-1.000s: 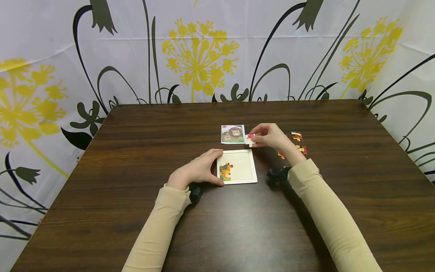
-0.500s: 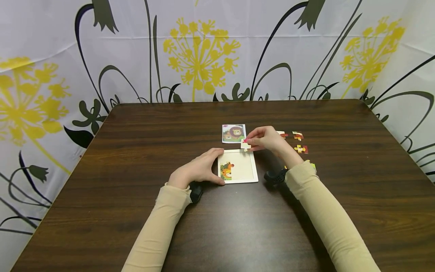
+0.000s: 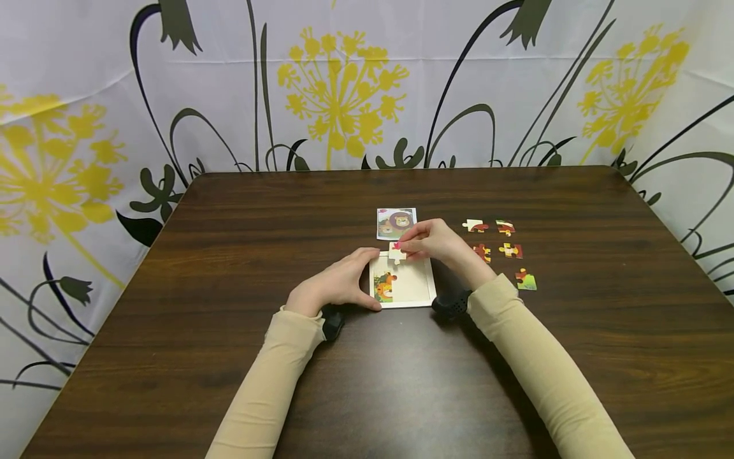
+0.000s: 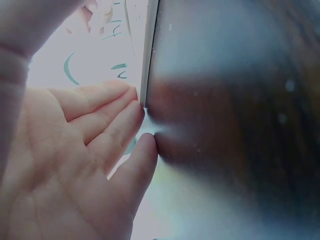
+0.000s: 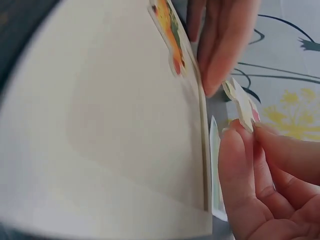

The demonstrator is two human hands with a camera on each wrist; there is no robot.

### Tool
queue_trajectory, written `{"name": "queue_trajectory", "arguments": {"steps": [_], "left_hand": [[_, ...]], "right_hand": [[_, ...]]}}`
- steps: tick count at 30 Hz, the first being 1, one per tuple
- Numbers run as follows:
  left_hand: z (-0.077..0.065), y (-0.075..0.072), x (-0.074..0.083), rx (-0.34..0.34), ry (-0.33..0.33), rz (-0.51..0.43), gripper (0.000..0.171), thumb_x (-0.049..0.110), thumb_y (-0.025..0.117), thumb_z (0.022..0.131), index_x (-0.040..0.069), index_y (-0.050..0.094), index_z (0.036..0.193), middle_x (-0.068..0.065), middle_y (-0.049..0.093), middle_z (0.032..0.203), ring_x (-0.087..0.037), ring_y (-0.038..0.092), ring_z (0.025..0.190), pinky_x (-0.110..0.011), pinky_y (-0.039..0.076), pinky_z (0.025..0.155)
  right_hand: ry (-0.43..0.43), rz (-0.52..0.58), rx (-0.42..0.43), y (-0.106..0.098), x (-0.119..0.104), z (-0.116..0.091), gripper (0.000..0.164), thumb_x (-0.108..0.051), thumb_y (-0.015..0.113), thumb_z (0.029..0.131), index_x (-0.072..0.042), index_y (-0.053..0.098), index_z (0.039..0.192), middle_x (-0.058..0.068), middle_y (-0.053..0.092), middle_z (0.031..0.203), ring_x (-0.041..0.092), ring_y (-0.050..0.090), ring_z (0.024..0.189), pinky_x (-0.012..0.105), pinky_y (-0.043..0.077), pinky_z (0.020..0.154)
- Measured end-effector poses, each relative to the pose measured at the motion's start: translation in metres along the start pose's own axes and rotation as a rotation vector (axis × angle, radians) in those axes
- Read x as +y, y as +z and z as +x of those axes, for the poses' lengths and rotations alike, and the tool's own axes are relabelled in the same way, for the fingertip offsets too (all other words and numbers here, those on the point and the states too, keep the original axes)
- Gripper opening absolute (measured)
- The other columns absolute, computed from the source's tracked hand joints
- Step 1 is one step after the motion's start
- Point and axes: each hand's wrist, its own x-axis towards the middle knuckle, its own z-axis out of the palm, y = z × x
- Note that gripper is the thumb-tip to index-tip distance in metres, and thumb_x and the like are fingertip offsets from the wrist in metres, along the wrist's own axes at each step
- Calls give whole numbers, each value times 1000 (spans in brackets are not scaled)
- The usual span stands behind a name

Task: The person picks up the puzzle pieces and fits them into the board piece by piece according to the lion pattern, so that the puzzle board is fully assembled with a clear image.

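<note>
My right hand [image 3: 432, 243] pinches a pale jigsaw piece [image 3: 397, 254] with a pink patch between thumb and fingertips. The piece is raised over the far edge of a white puzzle tray [image 3: 431, 280]; the right wrist view shows it tilted on edge. My left hand [image 3: 335, 284] rests at the tray's left side, thumb at the near corner and fingertips at the far corner, its fingers fairly straight in the left wrist view. Joined pieces with an orange animal and greenery [image 3: 383, 288] lie in the tray's near left corner.
A picture card with a lion [image 3: 395, 223] lies just beyond the tray. Several loose pieces lie to the right, among them a white and red one [image 3: 474, 225] and a green and red one [image 3: 525, 279]. A flower-patterned cloth [image 3: 344, 83] hangs behind the dark wooden table [image 3: 275, 217].
My right hand has moved left and nearer, carrying the pale piece from beside the card to over the tray's far edge. The left hand stays at the tray.
</note>
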Motion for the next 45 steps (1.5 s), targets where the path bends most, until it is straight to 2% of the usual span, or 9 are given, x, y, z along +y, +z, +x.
{"name": "queue_trajectory", "arguments": {"steps": [15, 27, 34, 45], "left_hand": [[0, 0, -2, 24, 32, -21, 96, 34, 84, 68, 2, 31, 142, -12, 36, 144, -23, 40, 129, -38, 32, 111], [0, 0, -2, 17, 27, -22, 95, 33, 83, 69, 1, 30, 141, -15, 34, 144, -25, 37, 131, -39, 30, 112], [0, 0, -2, 22, 39, -27, 96, 31, 84, 68, -1, 29, 140, -17, 36, 142, -26, 39, 129, -39, 30, 112], [-1, -2, -1, -2, 19, -42, 98, 30, 83, 69, -1, 26, 142, -16, 34, 142, -27, 36, 130, -40, 29, 113]], "right_hand": [[0, -39, -33, 22, -4, 2, 19, 1, 65, 84, 12, 62, 100, 4, 64, 70, 11, 63, 59, 29, 57, 64], [-8, -61, -41, 26, -4, 2, 14, 1, 65, 85, 10, 62, 95, 6, 66, 70, 12, 64, 59, 27, 57, 62], [-23, -116, -47, 26, -5, 2, 16, -1, 66, 84, 10, 64, 96, 4, 65, 69, 11, 63, 59, 26, 57, 61], [-39, -193, -45, 29, -7, 3, 15, -1, 65, 85, 10, 65, 96, 5, 64, 68, 10, 62, 58, 25, 56, 59]]}}
